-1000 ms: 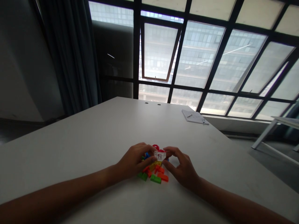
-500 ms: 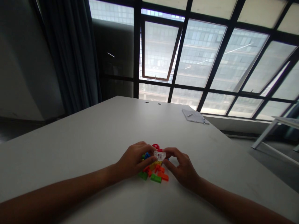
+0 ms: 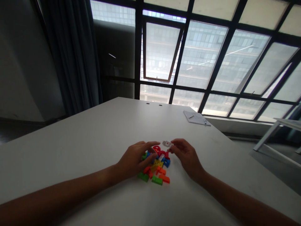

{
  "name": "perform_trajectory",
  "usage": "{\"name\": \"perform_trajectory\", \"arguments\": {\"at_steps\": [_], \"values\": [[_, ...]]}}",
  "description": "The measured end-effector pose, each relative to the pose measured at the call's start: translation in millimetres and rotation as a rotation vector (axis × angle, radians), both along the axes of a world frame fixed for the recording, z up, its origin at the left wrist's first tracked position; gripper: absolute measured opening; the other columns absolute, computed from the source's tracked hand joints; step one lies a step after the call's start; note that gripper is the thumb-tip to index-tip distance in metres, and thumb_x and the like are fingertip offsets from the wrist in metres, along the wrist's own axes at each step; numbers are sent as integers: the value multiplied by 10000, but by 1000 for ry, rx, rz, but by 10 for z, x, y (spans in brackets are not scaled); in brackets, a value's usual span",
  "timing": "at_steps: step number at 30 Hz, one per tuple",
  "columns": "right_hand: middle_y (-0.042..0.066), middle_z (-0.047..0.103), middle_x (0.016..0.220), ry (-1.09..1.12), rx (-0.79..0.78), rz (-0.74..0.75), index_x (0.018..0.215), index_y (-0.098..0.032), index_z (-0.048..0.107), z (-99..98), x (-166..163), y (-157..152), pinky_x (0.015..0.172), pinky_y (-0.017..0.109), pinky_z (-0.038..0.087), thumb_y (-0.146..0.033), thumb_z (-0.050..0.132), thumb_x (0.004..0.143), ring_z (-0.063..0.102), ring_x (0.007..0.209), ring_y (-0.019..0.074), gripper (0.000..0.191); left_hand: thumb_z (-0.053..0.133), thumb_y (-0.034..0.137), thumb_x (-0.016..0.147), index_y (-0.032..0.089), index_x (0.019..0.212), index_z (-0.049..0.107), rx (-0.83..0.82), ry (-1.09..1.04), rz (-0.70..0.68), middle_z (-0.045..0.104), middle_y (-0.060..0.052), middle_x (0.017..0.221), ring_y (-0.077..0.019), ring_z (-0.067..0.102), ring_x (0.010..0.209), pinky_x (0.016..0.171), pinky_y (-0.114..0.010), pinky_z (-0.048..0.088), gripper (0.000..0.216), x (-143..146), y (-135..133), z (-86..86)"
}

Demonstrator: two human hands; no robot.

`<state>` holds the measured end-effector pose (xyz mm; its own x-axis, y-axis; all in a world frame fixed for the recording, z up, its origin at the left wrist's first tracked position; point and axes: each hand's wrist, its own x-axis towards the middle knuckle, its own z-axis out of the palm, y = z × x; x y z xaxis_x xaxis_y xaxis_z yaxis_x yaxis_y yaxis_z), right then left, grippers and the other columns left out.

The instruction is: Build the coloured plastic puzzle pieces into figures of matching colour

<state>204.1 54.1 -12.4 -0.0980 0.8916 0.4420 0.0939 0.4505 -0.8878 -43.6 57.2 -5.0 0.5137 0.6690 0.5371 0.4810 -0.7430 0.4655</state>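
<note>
A small heap of coloured plastic bricks (image 3: 157,168) lies on the white table (image 3: 94,141), in red, orange, green, blue and yellow. My right hand (image 3: 185,155) pinches a small clear brick (image 3: 166,143) and holds it just above and behind the heap. My left hand (image 3: 135,160) rests on the left side of the heap, fingers curled loosely over the bricks there; whether it grips one is hidden.
A notepad with a pen (image 3: 196,118) lies near the table's far right edge. Big windows with dark frames (image 3: 199,56) fill the back, a dark curtain (image 3: 70,56) hangs at the left. Another white table's leg (image 3: 268,135) stands at the right.
My right hand has lifted the clear brick away from the heap, up and slightly right. My left hand has let go of that brick and stays on the heap.
</note>
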Motion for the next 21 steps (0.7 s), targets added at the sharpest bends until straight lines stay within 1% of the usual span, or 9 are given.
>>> {"name": "perform_trajectory", "arguments": {"at_steps": [2, 3, 5, 7, 8, 11, 15, 17, 21], "values": [[72, 727, 992, -82, 88, -144, 1039, -202, 647, 28, 191, 180, 795, 392, 612, -496, 720, 868, 736, 873, 229, 348, 542, 405, 1002, 310, 1366, 573, -5, 1, 17, 728, -17, 1012, -175, 660, 877, 792, -299, 506, 378, -13, 15, -1], [82, 728, 1001, -162, 145, -222, 1046, -201, 652, 29, 311, 279, 785, 396, 609, -494, 709, 876, 733, 886, 239, 344, 537, 403, 1004, 309, 1348, 589, -5, 10, 20, 726, -18, 1008, -173, 658, 870, 783, -294, 505, 361, -18, 21, -3], [102, 724, 1029, -408, 275, -321, 1047, -198, 673, 2, 573, 475, 753, 401, 600, -464, 655, 918, 718, 882, 249, 296, 526, 399, 1007, 299, 1312, 619, 3, 40, 20, 719, -22, 978, -169, 651, 840, 755, -287, 498, 334, -25, 30, -9], [115, 720, 1044, -675, 398, -352, 1014, -191, 690, -58, 821, 638, 774, 415, 580, -395, 604, 950, 699, 881, 252, 231, 518, 387, 1008, 287, 1285, 638, 17, 72, 13, 709, -23, 941, -163, 642, 806, 722, -278, 484, 318, -27, 32, -17], [115, 722, 1040, -803, 429, -357, 1001, -190, 698, -96, 927, 702, 802, 423, 566, -347, 587, 957, 692, 901, 258, 197, 518, 379, 1007, 284, 1276, 644, 24, 83, 10, 704, -22, 924, -160, 636, 792, 709, -274, 477, 312, -26, 32, -22], [98, 722, 1007, -1087, 393, -387, 967, -195, 723, -206, 1136, 825, 843, 416, 526, -236, 567, 946, 681, 911, 254, 163, 526, 355, 997, 275, 1247, 663, 42, 102, 4, 696, -22, 900, -157, 628, 780, 706, -270, 470, 295, -22, 33, -35], [96, 705, 1006, -1184, 314, -365, 919, -182, 735, -272, 1216, 878, 780, 337, 514, -212, 553, 940, 672, 855, 216, 186, 538, 329, 983, 263, 1196, 686, 55, 106, -4, 700, -27, 900, -159, 630, 788, 726, -273, 473, 268, -19, 46, -53], [104, 706, 1024, -1201, 317, -358, 944, -177, 733, -263, 1215, 876, 794, 347, 510, -206, 553, 937, 668, 880, 227, 183, 540, 325, 979, 259, 1178, 690, 58, 111, -8, 701, -28, 896, -160, 631, 785, 725, -272, 473, 257, -22, 55, -61], [117, 716, 1049, -1191, 374, -380, 1017, -174, 717, -193, 1141, 808, 859, 415, 495, -156, 524, 935, 664, 944, 262, 210, 547, 328, 976, 261, 1180, 682, 58, 137, 1, 708, -28, 917, -168, 638, 807, 737, -278, 477, 254, -32, 71, -64]]}}
